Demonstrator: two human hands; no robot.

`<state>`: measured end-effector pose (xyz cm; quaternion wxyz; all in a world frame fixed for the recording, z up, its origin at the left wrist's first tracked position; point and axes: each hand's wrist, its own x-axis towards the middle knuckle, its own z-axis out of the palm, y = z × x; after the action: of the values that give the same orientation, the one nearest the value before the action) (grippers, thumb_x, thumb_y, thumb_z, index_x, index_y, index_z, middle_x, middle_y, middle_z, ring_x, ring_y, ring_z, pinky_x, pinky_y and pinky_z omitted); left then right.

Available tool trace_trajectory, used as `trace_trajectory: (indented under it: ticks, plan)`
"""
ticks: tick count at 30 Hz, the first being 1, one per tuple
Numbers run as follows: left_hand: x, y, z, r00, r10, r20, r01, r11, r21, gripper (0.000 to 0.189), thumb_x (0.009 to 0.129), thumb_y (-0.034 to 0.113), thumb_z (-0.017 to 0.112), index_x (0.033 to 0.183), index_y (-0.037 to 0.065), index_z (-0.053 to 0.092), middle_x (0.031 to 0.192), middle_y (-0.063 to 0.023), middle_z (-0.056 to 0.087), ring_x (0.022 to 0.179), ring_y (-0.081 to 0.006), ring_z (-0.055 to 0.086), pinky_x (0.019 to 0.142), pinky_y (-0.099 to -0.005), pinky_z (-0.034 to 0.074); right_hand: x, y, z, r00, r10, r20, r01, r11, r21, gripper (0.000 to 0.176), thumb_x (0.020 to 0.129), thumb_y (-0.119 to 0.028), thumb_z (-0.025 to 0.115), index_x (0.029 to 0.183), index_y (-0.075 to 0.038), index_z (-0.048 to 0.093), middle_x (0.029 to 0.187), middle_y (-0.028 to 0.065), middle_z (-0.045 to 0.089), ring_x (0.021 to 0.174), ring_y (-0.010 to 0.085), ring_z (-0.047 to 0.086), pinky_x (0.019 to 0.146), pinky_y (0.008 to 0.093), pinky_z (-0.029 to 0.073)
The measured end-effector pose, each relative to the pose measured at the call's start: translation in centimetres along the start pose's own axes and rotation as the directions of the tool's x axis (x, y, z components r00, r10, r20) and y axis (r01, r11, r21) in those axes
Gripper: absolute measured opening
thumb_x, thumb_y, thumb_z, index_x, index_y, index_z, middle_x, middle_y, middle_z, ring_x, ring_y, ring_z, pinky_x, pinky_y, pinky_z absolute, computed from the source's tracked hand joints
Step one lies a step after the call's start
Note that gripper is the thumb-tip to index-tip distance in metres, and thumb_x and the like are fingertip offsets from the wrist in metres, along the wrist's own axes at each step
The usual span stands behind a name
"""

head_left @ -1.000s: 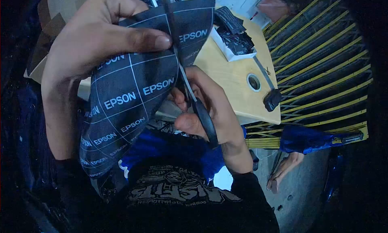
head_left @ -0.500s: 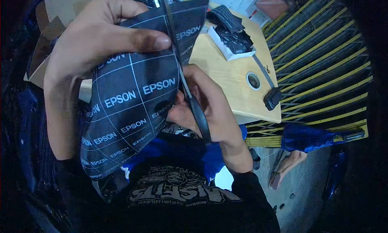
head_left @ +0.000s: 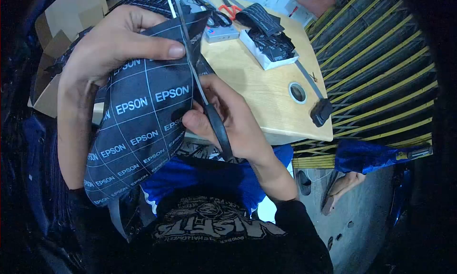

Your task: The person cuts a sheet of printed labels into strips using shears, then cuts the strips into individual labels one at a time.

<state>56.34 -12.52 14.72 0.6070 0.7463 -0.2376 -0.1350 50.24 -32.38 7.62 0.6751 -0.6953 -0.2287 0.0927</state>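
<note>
My left hand [head_left: 112, 53] grips the upper part of a black sheet [head_left: 138, 114] printed with white grid lines and "EPSON". Its thumb lies flat on the printed face, and the fingers are hidden behind. The sheet hangs curved down toward my lap. In my right hand [head_left: 243, 124] is a pair of scissors [head_left: 220, 131] with a black handle. Their long blades point up across the sheet's right part, just right of my left thumb. A narrow flap of the sheet stands on the far side of the blades.
On the wooden table [head_left: 252, 95] are a white box [head_left: 281, 63] of black pieces, a tape measure [head_left: 321, 113], a grey box [head_left: 222, 34], black-handled scissors [head_left: 220, 19] and an orange-handled tool [head_left: 232, 11]. A cardboard box [head_left: 45, 95] stands left; a yellow slatted gate [head_left: 381, 91] is right.
Both hands, the sheet and the scissors have shifted left. The flap beyond the blades has tilted and looks narrower. More of the table's back shows.
</note>
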Motion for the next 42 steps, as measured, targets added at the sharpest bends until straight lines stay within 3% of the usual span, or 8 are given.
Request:
trace_trajectory:
  ticks: [11,13,23,25,26,29,32,42]
  plan:
    - [0.5,-0.8,-1.0,0.999,-0.041,0.01,0.041,0.999,0.011,0.022,0.07,0.011,0.072,0.085,-0.003,0.067,0.074,-0.0099,0.067,0.06,-0.0108,0.063,0.059,-0.0202,0.05,1.3,1.1,0.2,0.999,-0.043,-0.013,0.042,0.996,-0.074,0.046,0.077,-0.03,0.071,0.106,0.0,0.05,0.082,0.0082,0.06,0.076,0.0145,0.058,0.068,0.0274,0.045]
    - [0.7,-1.0,-0.8,0.998,-0.057,0.0,0.057,0.998,0.009,0.02,0.071,0.012,0.072,0.08,-0.003,0.064,0.071,-0.0058,0.064,0.058,-0.0074,0.057,0.055,-0.0204,0.047,1.5,1.6,0.3,0.993,-0.109,-0.033,0.108,0.993,-0.039,0.045,0.078,-0.03,0.07,0.106,-0.001,0.05,0.083,0.0085,0.06,0.077,0.0154,0.058,0.069,0.0277,0.045]
    - [1.4,-1.7,-1.3,0.996,-0.088,0.02,0.087,0.996,0.014,0.02,0.07,0.013,0.071,0.081,-0.003,0.065,0.073,-0.0062,0.065,0.06,-0.0082,0.059,0.057,-0.0205,0.047,2.5,2.0,0.2,1.0,-0.006,-0.03,0.006,1.0,-0.015,0.044,0.078,-0.03,0.07,0.105,0.0,0.051,0.084,0.0101,0.059,0.076,0.0147,0.057,0.068,0.0278,0.045]
    - [1.5,-1.8,-1.4,0.996,-0.087,0.014,0.087,0.996,0.02,0.021,0.07,0.013,0.072,0.081,-0.003,0.065,0.073,-0.0063,0.065,0.06,-0.0082,0.059,0.057,-0.0206,0.048,2.8,2.4,0.3,0.993,-0.108,-0.041,0.107,0.994,-0.022,0.043,0.078,-0.03,0.07,0.104,0.0,0.052,0.08,0.0083,0.059,0.072,0.0138,0.057,0.067,0.0275,0.045]
    - [1.5,-1.9,-1.4,0.995,-0.094,0.019,0.094,0.995,0.012,0.021,0.07,0.013,0.071,0.081,-0.003,0.065,0.073,-0.0065,0.065,0.059,-0.0083,0.059,0.057,-0.0204,0.048,2.9,3.1,0.4,0.987,-0.16,-0.021,0.161,0.986,0.032,0.043,0.082,-0.027,0.067,0.109,0.0,0.049,0.084,0.0021,0.054,0.076,0.0068,0.049,0.068,0.0202,0.039]
    - [1.7,-2.1,-1.6,0.994,-0.109,0.015,0.109,0.994,0.01,0.02,0.07,0.012,0.071,0.081,-0.003,0.065,0.073,-0.0065,0.065,0.059,-0.0084,0.059,0.057,-0.0202,0.047,3.1,2.3,0.1,0.999,-0.038,0.009,0.038,0.999,-0.006,0.043,0.082,-0.027,0.067,0.11,0.001,0.048,0.085,0.0024,0.055,0.077,0.0075,0.05,0.07,0.0207,0.04]
    - [2.0,-2.3,-1.9,0.992,-0.127,0.019,0.126,0.992,0.031,0.019,0.07,0.011,0.07,0.081,-0.003,0.065,0.073,-0.0065,0.065,0.06,-0.0083,0.059,0.058,-0.0202,0.047,3.4,3.3,0.2,0.995,-0.089,-0.051,0.089,0.996,0.005,0.045,0.078,-0.031,0.069,0.104,0.001,0.051,0.08,0.0085,0.059,0.073,0.0128,0.057,0.066,0.0271,0.045]
    - [3.3,-3.9,-3.0,0.987,-0.155,0.052,0.15,0.985,0.083,0.022,0.068,0.012,0.073,0.084,-0.003,0.067,0.073,-0.0093,0.067,0.06,-0.0103,0.062,0.058,-0.0197,0.049,4.3,4.6,0.1,0.997,-0.038,-0.06,0.039,0.999,0.023,0.042,0.078,-0.033,0.069,0.099,0.0,0.053,0.072,0.0078,0.057,0.068,0.0132,0.057,0.061,0.027,0.044]
